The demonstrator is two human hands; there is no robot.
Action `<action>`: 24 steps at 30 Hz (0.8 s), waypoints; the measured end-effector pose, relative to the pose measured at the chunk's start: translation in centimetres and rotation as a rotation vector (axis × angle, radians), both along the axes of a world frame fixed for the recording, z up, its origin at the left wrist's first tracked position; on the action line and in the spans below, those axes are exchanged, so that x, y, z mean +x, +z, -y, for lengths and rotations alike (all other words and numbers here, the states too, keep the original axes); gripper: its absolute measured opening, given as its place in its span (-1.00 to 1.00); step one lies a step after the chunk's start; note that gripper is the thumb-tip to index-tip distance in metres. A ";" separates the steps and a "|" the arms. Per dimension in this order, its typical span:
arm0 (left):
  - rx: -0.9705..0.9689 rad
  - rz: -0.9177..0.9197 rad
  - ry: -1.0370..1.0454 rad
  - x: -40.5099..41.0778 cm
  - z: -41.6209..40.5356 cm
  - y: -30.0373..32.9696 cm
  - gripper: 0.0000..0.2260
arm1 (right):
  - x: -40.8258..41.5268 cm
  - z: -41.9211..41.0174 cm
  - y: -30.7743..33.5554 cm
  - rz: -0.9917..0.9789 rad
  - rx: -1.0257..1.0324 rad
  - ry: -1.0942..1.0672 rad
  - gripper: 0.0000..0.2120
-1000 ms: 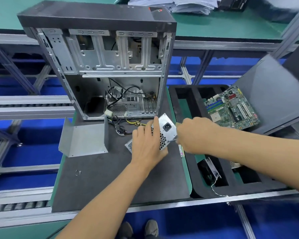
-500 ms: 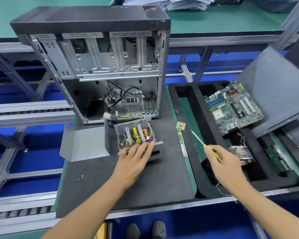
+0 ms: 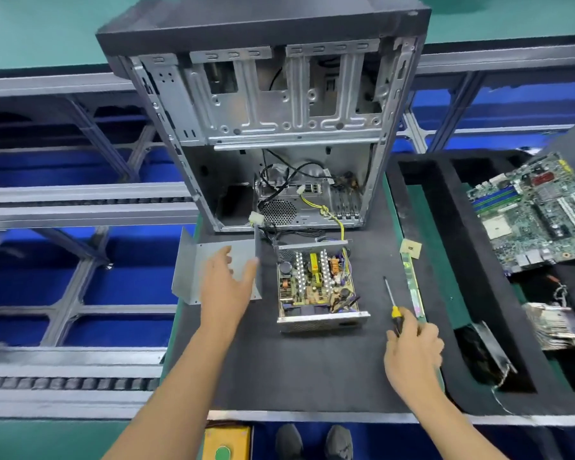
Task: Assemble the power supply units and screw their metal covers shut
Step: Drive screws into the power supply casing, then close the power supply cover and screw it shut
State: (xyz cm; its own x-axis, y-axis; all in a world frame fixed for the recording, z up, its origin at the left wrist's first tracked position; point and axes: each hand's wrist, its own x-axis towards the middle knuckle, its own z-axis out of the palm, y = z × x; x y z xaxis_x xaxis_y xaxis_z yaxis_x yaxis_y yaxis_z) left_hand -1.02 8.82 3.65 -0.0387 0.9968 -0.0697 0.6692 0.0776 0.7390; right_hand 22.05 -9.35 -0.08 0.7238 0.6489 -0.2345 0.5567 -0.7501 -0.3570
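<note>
Open case point(image 3: 279, 127) behind power supply point(image 3: 317, 287); motherboard point(image 3: 538, 214) seemingly tilted.

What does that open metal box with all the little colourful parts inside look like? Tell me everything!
The power supply unit is a silvery metal box lying flat on the dark mat, just in front of the computer case. Its cover is off, so the circuit board shows: a yellow block, copper coils, black round parts and rows of silver fins. The near wall is perforated. Wires run from its far side into the case. Neither hand touches it.

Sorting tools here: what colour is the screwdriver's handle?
Yellow and black; the screwdriver shows only in the head view.
</note>
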 end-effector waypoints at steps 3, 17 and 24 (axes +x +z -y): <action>-0.187 -0.029 -0.107 1.0 -1.6 -0.3 -0.68 | 0.6 -1.6 0.9 0.068 0.129 -0.134 -0.62; 0.007 -0.139 -0.061 -0.7 -2.0 3.8 -0.68 | 3.7 -14.2 2.5 -0.605 0.251 0.061 -0.62; 0.003 0.041 -0.018 -0.9 -1.1 5.4 -0.73 | 3.3 -12.9 0.9 -0.614 0.464 0.023 -0.71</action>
State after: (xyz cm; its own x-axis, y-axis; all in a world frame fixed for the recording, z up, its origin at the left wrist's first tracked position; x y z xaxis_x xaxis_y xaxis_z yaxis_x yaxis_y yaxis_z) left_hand -1.91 9.88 9.07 -0.0178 0.9975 -0.0678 0.6395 0.0635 0.7662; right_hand 25.32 3.55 0.84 0.5365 0.7924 -0.2904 0.1705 -0.4388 -0.8823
